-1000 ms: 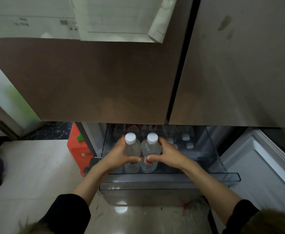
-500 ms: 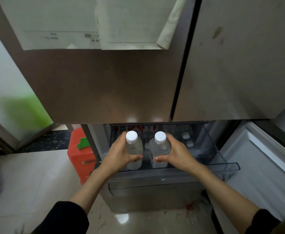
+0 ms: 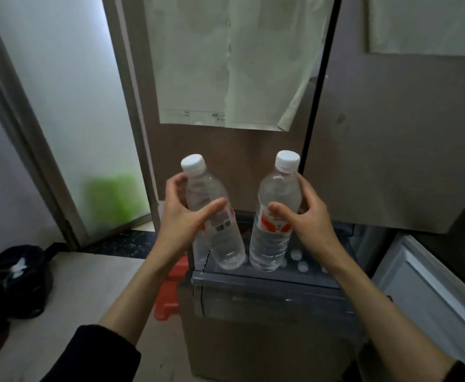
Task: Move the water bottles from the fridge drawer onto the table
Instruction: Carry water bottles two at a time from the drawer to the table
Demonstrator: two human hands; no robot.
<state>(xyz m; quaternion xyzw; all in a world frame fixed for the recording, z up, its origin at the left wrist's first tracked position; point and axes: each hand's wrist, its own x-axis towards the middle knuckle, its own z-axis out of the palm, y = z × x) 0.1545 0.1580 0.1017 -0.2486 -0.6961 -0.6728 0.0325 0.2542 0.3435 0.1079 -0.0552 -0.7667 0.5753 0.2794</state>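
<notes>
Left hand [image 3: 181,224] was wrapped around one water bottle [image 3: 212,216], right hand [image 3: 305,219] around the other bottle [image 3: 275,216]. Both bottles hung above the open fridge drawer [image 3: 267,282], more white caps [image 3: 298,260] just below the right grip.

Clear glossy plastic bottles [image 3: 276,216], matt brownish fridge doors [image 3: 391,133], perhaps metal, thin paper sheets [image 3: 225,64].

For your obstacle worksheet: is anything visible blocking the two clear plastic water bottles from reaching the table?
That cannot be judged: no table is in view. The left hand holds one clear plastic water bottle, the right hand another, both above the open transparent fridge drawer.
</notes>
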